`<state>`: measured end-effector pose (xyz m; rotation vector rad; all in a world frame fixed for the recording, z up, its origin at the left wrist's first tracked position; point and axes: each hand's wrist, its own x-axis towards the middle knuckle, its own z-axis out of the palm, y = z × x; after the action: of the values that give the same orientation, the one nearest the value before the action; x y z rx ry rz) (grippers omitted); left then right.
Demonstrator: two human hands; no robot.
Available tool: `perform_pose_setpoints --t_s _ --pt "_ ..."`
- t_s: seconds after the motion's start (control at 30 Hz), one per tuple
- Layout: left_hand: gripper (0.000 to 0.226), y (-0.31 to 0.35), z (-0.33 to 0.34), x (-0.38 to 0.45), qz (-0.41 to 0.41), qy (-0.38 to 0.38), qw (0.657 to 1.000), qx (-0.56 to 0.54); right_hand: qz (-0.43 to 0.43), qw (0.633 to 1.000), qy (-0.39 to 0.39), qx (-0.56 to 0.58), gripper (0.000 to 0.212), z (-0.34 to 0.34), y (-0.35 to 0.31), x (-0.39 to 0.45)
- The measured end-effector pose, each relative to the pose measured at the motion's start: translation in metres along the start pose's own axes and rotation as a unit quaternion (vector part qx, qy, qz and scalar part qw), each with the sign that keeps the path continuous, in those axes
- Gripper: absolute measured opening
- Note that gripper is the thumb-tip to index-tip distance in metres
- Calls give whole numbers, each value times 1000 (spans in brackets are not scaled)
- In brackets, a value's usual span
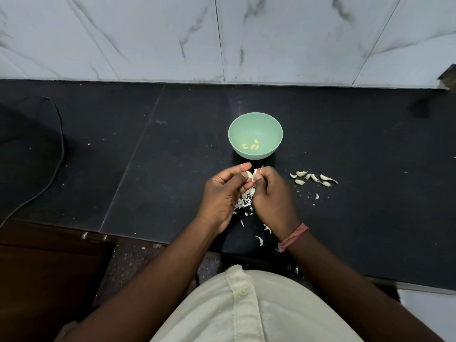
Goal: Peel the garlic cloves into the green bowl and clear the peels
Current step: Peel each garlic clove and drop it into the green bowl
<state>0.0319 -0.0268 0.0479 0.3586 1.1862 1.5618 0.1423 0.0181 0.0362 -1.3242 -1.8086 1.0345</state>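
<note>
On the dark table (172,169), the left hand (223,193) pinches a garlic clove (249,174) with its fingers (243,177) curled around it. The right hand (270,193) meets it, fingers pinching the clove's skin. Loose peels (243,202) lie directly below both hands. The green bowl (255,135), holding peeled cloves (253,145), sits just beyond the fingers. Unpeeled cloves (313,178) lie right of them.

Green bowl (255,124) upright, peeled cloves (252,145) inside
</note>
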Motion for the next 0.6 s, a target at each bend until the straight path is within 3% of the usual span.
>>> perform_pose_setpoints --t_s 0.13,0.27,0.6 --pt "24 -2 1 0 5 8 1000 10 79 992 -51 79 21 6 3 2" --pt "23 1 -4 0 -36 -5 999 -29 167 949 -100 249 26 8 0 2" --pt "28 3 -4 -1 -52 -23 995 -81 105 980 -40 165 24 4 2 6"
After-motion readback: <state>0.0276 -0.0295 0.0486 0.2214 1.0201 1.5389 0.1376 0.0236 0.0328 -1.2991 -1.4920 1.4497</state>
